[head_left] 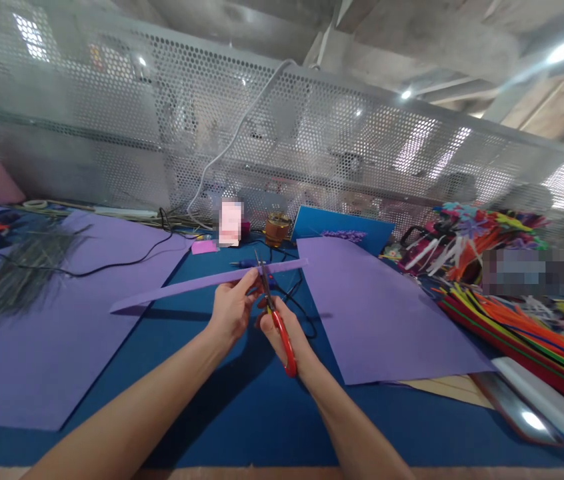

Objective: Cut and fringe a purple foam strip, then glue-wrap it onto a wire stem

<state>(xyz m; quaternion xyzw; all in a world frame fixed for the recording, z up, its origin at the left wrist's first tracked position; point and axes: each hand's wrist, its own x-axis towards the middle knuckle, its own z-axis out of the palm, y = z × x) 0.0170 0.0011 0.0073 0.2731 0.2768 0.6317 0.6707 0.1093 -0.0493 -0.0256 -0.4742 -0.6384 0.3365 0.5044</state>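
Between the thumb and fingers of my left hand (235, 303) is a long, narrow purple paper strip (177, 285), held above the blue table. Its left end droops toward a purple sheet, and its right end reaches past my hands. My right hand (285, 333) grips red-handled scissors (282, 337), pointing up and away from me. The scissor blades cross the strip just right of my left fingertips; whether they have cut into it I cannot tell. A blue-handled tool (247, 265) lies partly hidden behind the strip.
Large purple sheets (387, 313) lie on both sides. Dark thin stems (22, 267) rest at left, with a black cable (112, 270) across. Colourful pipe cleaners (527, 333) and a phone-like slab (517, 410) are at right. A glass jar (277, 229) stands before the perforated metal screen (262, 133).
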